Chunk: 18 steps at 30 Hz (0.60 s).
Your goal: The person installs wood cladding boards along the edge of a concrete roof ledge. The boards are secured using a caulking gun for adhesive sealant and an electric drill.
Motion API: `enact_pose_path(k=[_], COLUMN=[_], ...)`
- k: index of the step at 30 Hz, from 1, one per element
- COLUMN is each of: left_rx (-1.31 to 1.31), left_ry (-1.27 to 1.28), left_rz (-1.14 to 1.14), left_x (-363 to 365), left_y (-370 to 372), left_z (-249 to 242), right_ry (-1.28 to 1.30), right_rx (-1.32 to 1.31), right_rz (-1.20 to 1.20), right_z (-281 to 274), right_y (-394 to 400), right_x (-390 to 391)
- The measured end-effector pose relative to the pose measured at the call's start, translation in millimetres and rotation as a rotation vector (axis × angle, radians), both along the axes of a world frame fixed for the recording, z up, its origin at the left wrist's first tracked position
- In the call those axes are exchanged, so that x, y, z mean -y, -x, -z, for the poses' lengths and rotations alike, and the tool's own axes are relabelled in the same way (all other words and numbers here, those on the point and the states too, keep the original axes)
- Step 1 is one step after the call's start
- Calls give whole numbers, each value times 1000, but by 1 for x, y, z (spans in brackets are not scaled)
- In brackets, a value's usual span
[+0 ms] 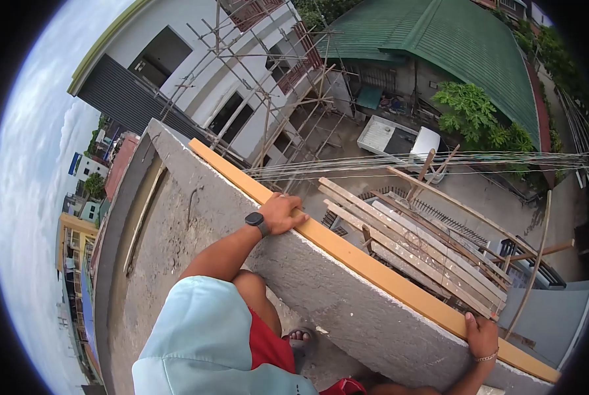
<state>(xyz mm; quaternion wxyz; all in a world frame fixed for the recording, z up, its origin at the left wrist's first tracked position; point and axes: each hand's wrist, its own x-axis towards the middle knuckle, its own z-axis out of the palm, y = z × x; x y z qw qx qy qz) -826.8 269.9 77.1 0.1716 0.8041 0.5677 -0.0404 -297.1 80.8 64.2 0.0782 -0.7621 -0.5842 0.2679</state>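
Note:
A long, straight orange-tan board (pixel 363 260) runs along the outer edge of a rough grey concrete parapet (pixel 347 296). My left hand (pixel 282 213), with a dark watch on the wrist, grips the board at its upper middle part, fingers curled over the far side. Nearer its lower right end, my right hand (pixel 483 337) holds the same board, thumb on the near face and fingers hidden behind it. A bracelet circles the right wrist.
Beyond the parapet is a drop, with wooden scaffold planks (pixel 419 250) just outside. Bundled cables (pixel 413 161) cross behind. Pole scaffolding (pixel 268 99) fronts a white building. A truck (pixel 393 141) stands below. A thin stick (pixel 143 217) lies at left.

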Motion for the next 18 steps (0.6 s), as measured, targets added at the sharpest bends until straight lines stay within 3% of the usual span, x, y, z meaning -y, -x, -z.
enact_pose_path(k=[18], left_rx=[33], left_ry=[-6], left_rz=[-45], left_x=[0], left_y=[-6], left_z=[-4], right_ry=[38], right_rx=[-14], right_rz=[6], right_z=[-15], right_y=[3], right_x=[-3])
